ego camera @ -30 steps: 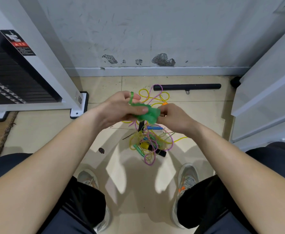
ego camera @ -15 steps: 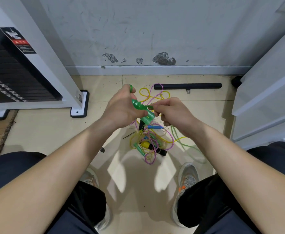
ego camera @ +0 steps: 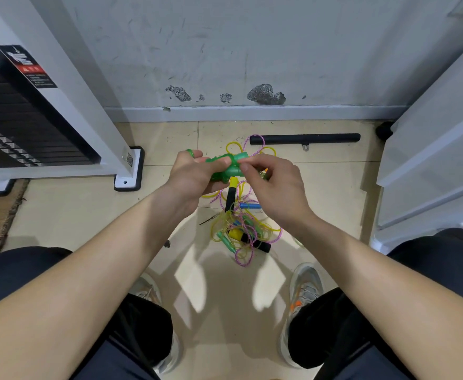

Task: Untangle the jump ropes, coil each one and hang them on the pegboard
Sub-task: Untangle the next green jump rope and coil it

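Observation:
A green jump rope [ego camera: 231, 167], bundled with its handles, is held above the floor between both hands. My left hand [ego camera: 194, 174] grips the bundle from the left, a green loop showing over its fingers. My right hand [ego camera: 272, 182] pinches the green rope at the bundle's right end. Below them on the tiled floor lies a tangle of jump ropes [ego camera: 242, 229]: yellow and purple cords, a black-and-yellow handle, blue and green handles. No pegboard is in view.
A white weight-stack machine [ego camera: 60, 127] stands at the left with its foot [ego camera: 128, 174] on the floor. A black bar [ego camera: 304, 139] lies by the wall. White panels [ego camera: 430, 165] rise at the right. My shoes [ego camera: 304, 292] flank the tangle.
Both hands have kept working the green rope, shifting slightly up; the loose green cord trailing right half a second ago is no longer seen. The floor tangle is unchanged.

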### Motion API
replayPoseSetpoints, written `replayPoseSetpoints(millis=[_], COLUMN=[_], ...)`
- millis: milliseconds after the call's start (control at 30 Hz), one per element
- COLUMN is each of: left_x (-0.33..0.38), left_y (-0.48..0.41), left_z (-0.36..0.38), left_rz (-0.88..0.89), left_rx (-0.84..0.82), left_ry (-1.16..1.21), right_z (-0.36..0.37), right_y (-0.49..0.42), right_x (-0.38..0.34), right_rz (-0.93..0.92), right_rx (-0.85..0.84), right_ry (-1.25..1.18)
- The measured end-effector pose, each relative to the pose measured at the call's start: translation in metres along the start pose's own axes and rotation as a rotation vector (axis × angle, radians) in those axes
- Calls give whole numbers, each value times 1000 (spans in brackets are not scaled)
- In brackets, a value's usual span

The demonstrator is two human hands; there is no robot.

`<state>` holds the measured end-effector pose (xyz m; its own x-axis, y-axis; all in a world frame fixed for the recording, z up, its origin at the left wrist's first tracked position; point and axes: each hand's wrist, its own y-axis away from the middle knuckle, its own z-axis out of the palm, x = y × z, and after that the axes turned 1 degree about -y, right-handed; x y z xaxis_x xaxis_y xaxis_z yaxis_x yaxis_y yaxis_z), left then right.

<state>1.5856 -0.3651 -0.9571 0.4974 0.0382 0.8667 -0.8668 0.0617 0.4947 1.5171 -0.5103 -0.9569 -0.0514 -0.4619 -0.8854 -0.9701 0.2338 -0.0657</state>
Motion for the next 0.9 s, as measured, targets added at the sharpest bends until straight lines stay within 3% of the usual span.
replayPoseSetpoints(millis=[300,633,733,900], left_x=[0,4,7,7], left_y=[5,10,6,8], left_z=[-2,2,0,-3], left_rz=[-93,-130,-117,-120], left_rx=[-143,-227,-219,-200], left_ry=[154,314,317,294], right_z=[-11,-8,-12,-19], right_y=[-9,-4,-9,-16], right_x=[2,-4,0,4], right_rz=[-126,151,228,281], right_rx=[-106,-18,-20,-200], right_ry=[64,-507,-505,-480])
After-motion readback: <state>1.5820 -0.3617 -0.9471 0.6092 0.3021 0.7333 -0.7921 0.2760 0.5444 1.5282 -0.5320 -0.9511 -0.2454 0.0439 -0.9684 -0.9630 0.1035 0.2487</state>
